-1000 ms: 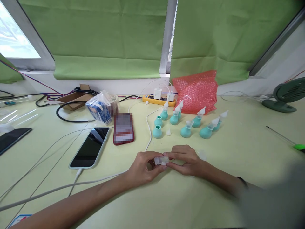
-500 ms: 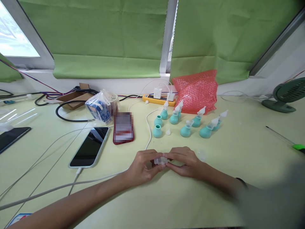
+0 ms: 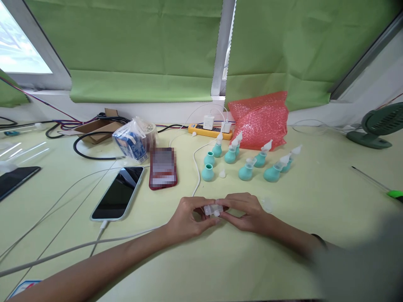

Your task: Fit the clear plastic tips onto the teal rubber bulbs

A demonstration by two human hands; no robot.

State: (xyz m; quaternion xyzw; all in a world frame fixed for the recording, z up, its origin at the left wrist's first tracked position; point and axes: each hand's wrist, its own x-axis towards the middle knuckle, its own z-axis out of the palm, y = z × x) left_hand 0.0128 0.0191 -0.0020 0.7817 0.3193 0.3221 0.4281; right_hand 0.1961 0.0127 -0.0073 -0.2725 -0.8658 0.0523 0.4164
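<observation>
A small clear plastic piece point(image 3: 213, 209) is pinched between the fingertips of both hands, low over the table. My left hand point(image 3: 189, 218) grips it from the left with thumb and fingers. From the right, my right hand point(image 3: 244, 212) closes its fingertips on the other end. Beyond the hands stand two open teal rubber bulbs point(image 3: 208, 173), without tips. Several more teal bulbs point(image 3: 272, 174) carry clear or white tips. A small white tip point(image 3: 222, 173) lies loose among them, and a clear piece point(image 3: 267, 204) rests beside my right wrist.
To the left lie a white-edged phone point(image 3: 119, 193) on a cable and a red phone point(image 3: 163, 168). Behind are a bagged blue pack point(image 3: 132, 140), a yellow power strip point(image 3: 201, 131) and a red bubble-wrap bag point(image 3: 260, 121). A screwdriver point(image 3: 374, 182) and a green fan point(image 3: 374, 126) are at right.
The clear plastic piece has turned slightly between my fingers, and more of it shows. My left thumb has shifted a little; both hands stay in nearly the same place.
</observation>
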